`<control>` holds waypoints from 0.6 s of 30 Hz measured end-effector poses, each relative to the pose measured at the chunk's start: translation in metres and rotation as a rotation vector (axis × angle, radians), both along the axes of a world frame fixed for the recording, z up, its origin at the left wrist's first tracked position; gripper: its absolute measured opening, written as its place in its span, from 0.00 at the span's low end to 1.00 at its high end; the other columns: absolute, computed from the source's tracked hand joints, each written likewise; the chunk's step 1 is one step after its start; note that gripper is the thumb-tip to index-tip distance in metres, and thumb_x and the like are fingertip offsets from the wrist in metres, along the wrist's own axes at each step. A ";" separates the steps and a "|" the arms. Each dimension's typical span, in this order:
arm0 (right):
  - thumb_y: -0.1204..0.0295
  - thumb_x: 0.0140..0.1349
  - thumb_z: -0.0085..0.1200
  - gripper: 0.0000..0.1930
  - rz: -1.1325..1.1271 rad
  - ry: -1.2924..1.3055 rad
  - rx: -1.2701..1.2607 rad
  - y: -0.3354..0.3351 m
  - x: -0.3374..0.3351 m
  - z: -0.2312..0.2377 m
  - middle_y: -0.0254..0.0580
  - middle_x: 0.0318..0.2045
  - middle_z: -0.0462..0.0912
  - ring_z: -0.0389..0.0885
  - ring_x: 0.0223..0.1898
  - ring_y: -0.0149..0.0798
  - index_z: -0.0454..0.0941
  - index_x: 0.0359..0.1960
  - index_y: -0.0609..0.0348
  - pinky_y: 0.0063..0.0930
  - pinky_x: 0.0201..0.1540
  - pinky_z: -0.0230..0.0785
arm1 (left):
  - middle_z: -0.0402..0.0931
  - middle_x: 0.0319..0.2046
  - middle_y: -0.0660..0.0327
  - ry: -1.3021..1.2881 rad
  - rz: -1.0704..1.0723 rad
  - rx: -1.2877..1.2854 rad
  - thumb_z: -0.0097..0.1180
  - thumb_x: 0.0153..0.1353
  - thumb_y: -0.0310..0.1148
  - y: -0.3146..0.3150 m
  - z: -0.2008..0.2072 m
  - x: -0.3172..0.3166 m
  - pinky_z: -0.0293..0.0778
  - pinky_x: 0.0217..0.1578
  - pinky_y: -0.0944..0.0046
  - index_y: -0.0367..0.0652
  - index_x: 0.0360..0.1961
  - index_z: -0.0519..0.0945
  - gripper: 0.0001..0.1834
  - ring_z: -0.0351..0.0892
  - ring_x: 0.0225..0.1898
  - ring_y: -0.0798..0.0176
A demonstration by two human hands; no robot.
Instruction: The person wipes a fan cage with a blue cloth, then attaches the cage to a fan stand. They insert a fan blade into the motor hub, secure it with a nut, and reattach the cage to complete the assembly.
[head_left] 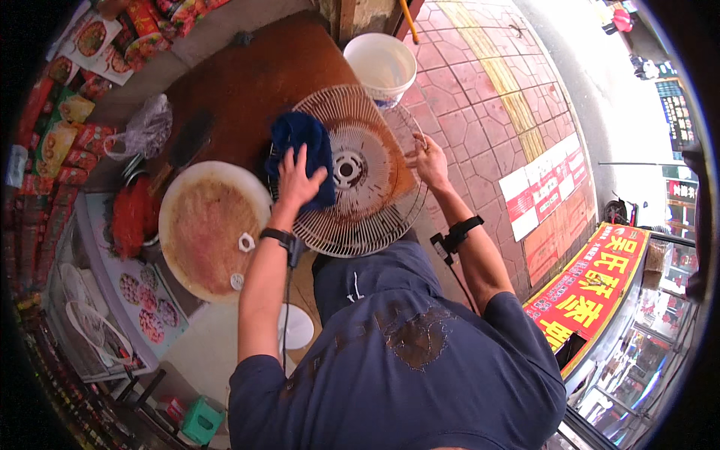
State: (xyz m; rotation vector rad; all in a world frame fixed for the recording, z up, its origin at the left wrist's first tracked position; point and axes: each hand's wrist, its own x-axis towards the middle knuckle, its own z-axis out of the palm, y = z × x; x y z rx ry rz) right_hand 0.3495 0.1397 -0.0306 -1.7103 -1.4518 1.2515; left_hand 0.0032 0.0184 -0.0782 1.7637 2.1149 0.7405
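The person holds a round white fan grille (347, 170) in front of the body, at the near right edge of a brown surface (255, 75), and its near rim reaches over the lap; whether the rim touches the dark trousers, I cannot tell. The left hand (298, 181) lies on top of a dark blue cloth (300, 131), with its fingers spread apart and the palm down, and this cloth covers the left part of the grille, just beside the hub. The right hand (430, 162) is at the right side of the grille, and its fingers are clamped on the thin outer rim. Each wrist wears a black band. Beyond the grille, at the far right corner of the surface, there stands a white bucket (380, 88), near to the grille; whether they touch, I cannot tell. On the left of the grille there is a thick round chopping board (206, 225) with a brown and pinkish stained middle, and a small white ring (246, 241) lies near its right edge. Farther to the left are a cleaver (193, 139) with a dark blade, a crumpled clear plastic bag (146, 127) and a red net bag (130, 217). On the right side, well apart from the hands, the reddish paved ground (469, 112) extends, and nearer stands a red and yellow sign (592, 281)
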 end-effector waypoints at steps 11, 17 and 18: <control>0.67 0.74 0.52 0.17 0.227 -0.157 0.082 0.038 -0.017 0.038 0.59 0.34 0.88 0.90 0.39 0.59 0.80 0.61 0.46 0.52 0.44 0.80 | 0.78 0.52 0.49 -0.372 -0.253 0.239 0.67 0.59 0.33 0.030 0.055 0.161 0.80 0.53 0.49 0.40 0.57 0.80 0.24 0.81 0.51 0.40; 0.72 0.71 0.55 0.18 0.367 -0.362 0.417 0.064 -0.025 0.076 0.64 0.33 0.86 0.87 0.36 0.66 0.79 0.62 0.51 0.56 0.39 0.79 | 0.76 0.47 0.54 -0.103 -0.323 0.359 0.72 0.53 0.37 0.122 0.080 0.135 0.83 0.36 0.47 0.50 0.51 0.83 0.23 0.85 0.38 0.44; 0.73 0.72 0.54 0.19 0.381 -0.349 0.413 0.064 -0.026 0.079 0.62 0.34 0.86 0.87 0.38 0.64 0.79 0.63 0.52 0.53 0.40 0.79 | 0.76 0.46 0.53 -0.084 -0.272 0.376 0.72 0.52 0.39 0.133 0.078 0.122 0.83 0.35 0.46 0.50 0.52 0.83 0.24 0.85 0.40 0.43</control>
